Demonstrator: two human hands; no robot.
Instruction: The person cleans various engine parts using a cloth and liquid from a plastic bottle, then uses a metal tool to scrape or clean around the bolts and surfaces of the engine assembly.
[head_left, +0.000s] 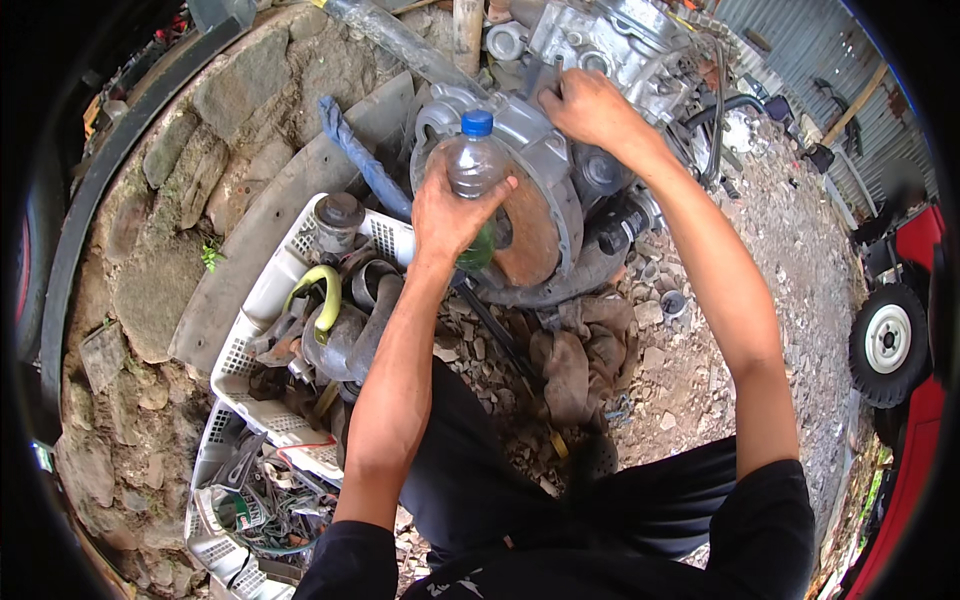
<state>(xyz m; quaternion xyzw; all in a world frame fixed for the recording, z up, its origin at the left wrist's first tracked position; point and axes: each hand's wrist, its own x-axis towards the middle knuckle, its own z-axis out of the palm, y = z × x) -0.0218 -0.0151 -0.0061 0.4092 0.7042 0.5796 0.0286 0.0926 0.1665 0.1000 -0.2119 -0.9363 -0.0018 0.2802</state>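
Note:
My left hand (442, 217) grips a clear plastic bottle (478, 161) with a blue cap. Green shows in the bottle's lower part, below my thumb. Behind it lies a cast-metal bell housing (536, 142), its round open face towards me and its inside rusty brown. My right hand (592, 109) is at the housing's upper right edge with its fingers curled. A small metal stub (559, 64) sticks up beside those fingers; whether they hold it is hidden. Another bare metal casing (607, 37) lies just beyond that hand.
A white plastic crate (259, 315) of metal parts stands at left, with a second crate (199, 517) of wires and scraps below it. A stone wall (161, 292) borders the left. Brown cloth (581, 360) lies on gravel. A wheel (889, 339) and red bodywork are at far right.

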